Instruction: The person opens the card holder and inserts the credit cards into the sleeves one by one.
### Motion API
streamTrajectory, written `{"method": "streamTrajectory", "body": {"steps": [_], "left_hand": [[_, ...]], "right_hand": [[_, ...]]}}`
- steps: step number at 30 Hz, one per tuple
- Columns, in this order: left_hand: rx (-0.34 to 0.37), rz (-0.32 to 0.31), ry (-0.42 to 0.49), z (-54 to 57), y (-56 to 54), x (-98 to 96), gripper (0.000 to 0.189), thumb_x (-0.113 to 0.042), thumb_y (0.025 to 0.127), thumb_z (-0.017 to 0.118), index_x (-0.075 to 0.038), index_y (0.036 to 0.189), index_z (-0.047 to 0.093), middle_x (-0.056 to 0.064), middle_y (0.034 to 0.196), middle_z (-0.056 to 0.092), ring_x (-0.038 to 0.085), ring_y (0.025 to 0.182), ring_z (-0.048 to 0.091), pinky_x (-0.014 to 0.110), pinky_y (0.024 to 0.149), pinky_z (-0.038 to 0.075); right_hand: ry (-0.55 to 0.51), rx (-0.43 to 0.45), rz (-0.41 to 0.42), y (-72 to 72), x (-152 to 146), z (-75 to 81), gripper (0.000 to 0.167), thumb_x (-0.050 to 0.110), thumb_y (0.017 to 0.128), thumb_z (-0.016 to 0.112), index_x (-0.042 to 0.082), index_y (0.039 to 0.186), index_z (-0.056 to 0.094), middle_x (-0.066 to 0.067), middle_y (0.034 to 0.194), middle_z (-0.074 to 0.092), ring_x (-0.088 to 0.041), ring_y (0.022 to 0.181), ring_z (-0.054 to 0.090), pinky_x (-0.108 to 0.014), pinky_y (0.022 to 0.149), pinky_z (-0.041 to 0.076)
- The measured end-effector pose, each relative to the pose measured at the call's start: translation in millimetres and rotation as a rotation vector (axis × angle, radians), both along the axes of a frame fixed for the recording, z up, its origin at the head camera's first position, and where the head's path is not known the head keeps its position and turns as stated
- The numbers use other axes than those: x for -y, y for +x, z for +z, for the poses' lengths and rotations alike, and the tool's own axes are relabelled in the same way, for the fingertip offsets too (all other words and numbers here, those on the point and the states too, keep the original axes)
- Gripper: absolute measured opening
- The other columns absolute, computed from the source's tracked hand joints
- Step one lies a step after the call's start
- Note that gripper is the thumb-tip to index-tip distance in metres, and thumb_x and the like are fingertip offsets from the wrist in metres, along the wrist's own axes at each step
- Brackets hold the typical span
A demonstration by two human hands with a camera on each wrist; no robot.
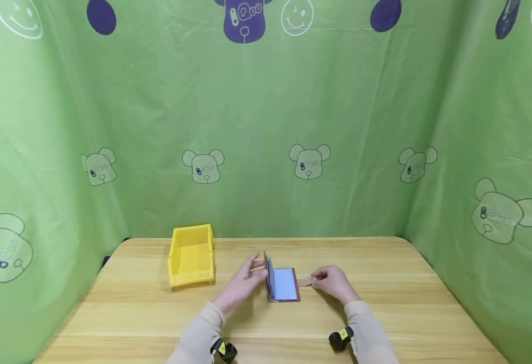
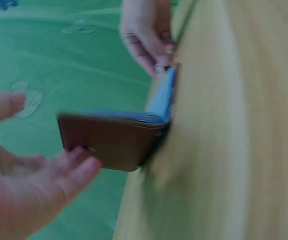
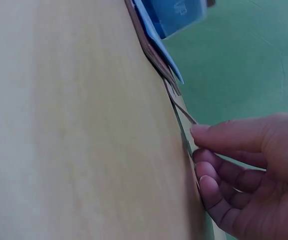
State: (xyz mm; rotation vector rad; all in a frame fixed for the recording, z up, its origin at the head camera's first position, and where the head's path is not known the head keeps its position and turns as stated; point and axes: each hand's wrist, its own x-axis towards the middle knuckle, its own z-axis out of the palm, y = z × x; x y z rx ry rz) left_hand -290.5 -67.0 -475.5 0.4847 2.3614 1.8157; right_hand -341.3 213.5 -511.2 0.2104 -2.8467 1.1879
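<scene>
A brown card holder (image 1: 298,290) lies partly open on the table, its front cover standing upright at the left. Pale blue plastic sleeves (image 1: 285,283) show inside it. My left hand (image 1: 242,287) is at the raised cover; the left wrist view has its fingertips right against the outer brown face (image 2: 119,145), with the thumb held apart and the fingers fairly straight. From the holder's right side runs a thin strap (image 1: 305,281) with a snap button near its end. My right hand (image 1: 335,283) pinches that end between thumb and fingers (image 3: 211,132).
A yellow plastic bin (image 1: 191,255) stands at the back left of the wooden table (image 1: 384,313). Green curtains (image 1: 256,111) printed with bear heads surround the table at the back and both sides. A small black wrist camera (image 1: 340,339) hangs at each sleeve.
</scene>
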Motion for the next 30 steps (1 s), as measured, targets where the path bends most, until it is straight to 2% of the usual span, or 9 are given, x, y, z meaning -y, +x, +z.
{"method": "streamTrajectory", "body": {"steps": [3,8,12,17,22,25,30], "left_hand": [[-0.09,-0.082,-0.196,-3.2,5.9,-7.8,0.066,-0.031,0.101,0.05,-0.003,0.153,0.022,0.022,0.153,0.037,0.038,0.139,0.041,0.053,0.116,0.034],[-0.23,-0.195,-0.64,-8.9,15.8,-15.8,0.068,-0.044,0.098,0.05,-0.01,0.153,0.028,0.014,0.157,0.032,0.032,0.14,0.042,0.048,0.116,0.037],[-0.26,-0.256,-0.835,-10.9,21.5,-18.7,0.067,-0.051,0.096,0.05,-0.022,0.153,0.03,0.005,0.162,0.025,0.03,0.14,0.042,0.044,0.115,0.038],[-0.307,-0.253,-0.952,-5.8,26.0,-22.6,0.065,-0.051,0.093,0.055,-0.027,0.15,0.036,0.003,0.161,0.029,0.029,0.14,0.042,0.046,0.115,0.039],[-0.338,-0.208,-1.019,-1.7,26.3,-29.3,0.061,-0.051,0.091,0.058,-0.029,0.146,0.044,0.002,0.157,0.037,0.03,0.141,0.04,0.054,0.115,0.035],[-0.349,-0.181,-1.049,-0.5,25.6,-33.1,0.059,-0.053,0.09,0.059,-0.03,0.143,0.047,0.001,0.155,0.041,0.03,0.141,0.041,0.056,0.115,0.035],[-0.355,-0.175,-1.074,0.0,26.9,-35.8,0.06,-0.053,0.089,0.061,-0.03,0.143,0.048,0.001,0.154,0.041,0.027,0.14,0.043,0.055,0.113,0.037]], "right_hand": [[-0.044,0.025,0.009,0.5,-0.7,0.7,0.022,0.004,0.076,0.076,0.001,0.098,0.073,-0.005,0.085,0.07,-0.015,0.077,0.059,-0.027,0.069,0.051],[-0.195,0.092,0.054,-0.4,-0.7,0.4,0.029,0.007,0.08,0.075,-0.001,0.108,0.07,-0.009,0.094,0.072,-0.015,0.079,0.063,-0.027,0.067,0.056],[-0.245,0.088,0.112,-2.8,1.2,0.4,0.033,0.011,0.083,0.074,0.001,0.113,0.069,-0.013,0.102,0.073,-0.013,0.085,0.065,-0.024,0.073,0.057],[-0.236,0.046,0.165,-4.2,6.4,1.8,0.033,0.013,0.084,0.073,0.002,0.115,0.068,-0.014,0.107,0.072,-0.013,0.09,0.066,-0.023,0.079,0.056],[-0.212,0.0,0.189,-2.1,16.1,4.3,0.027,0.011,0.084,0.073,0.002,0.11,0.07,-0.015,0.106,0.073,-0.016,0.09,0.067,-0.021,0.078,0.056],[-0.184,-0.033,0.184,0.4,23.9,6.0,0.022,0.008,0.084,0.072,0.002,0.105,0.072,-0.014,0.104,0.073,-0.016,0.088,0.066,-0.019,0.073,0.055],[-0.116,-0.09,0.14,6.0,38.3,9.2,0.01,0.006,0.081,0.075,0.005,0.091,0.075,-0.007,0.093,0.072,-0.013,0.086,0.063,-0.019,0.074,0.053]]}}
